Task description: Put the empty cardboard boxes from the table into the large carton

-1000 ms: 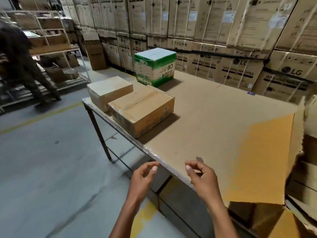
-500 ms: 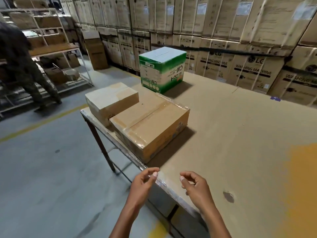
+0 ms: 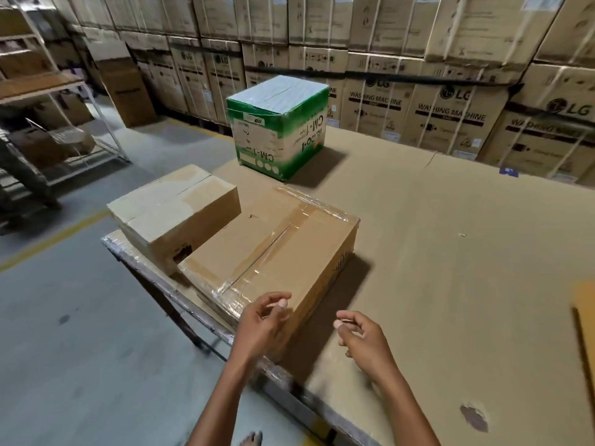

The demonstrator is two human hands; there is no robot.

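Three boxes stand on the cardboard-covered table [image 3: 450, 268]. Nearest is a flat brown box [image 3: 273, 252] sealed with clear tape. A smaller pale brown box [image 3: 174, 210] sits against its left side at the table's corner. Farther back stands a green and white box [image 3: 280, 127]. My left hand [image 3: 260, 326] hovers in front of the taped box's near corner, fingers apart and empty. My right hand [image 3: 363, 339] floats over the table just right of that box, fingers loosely curled, holding nothing. The large carton is out of view, apart from an orange-brown edge [image 3: 586, 333] at the far right.
Stacked washing machine cartons [image 3: 450, 117] form a wall behind the table. A metal shelving rack [image 3: 48, 107] with boxes stands at the left, with a person's leg [image 3: 19, 175] beside it. Grey concrete floor [image 3: 80, 349] with a yellow line lies left of the table.
The view has swung left and closer to the boxes; the large carton at the right has left the frame. Both hands have moved forward to the taped box's near end.
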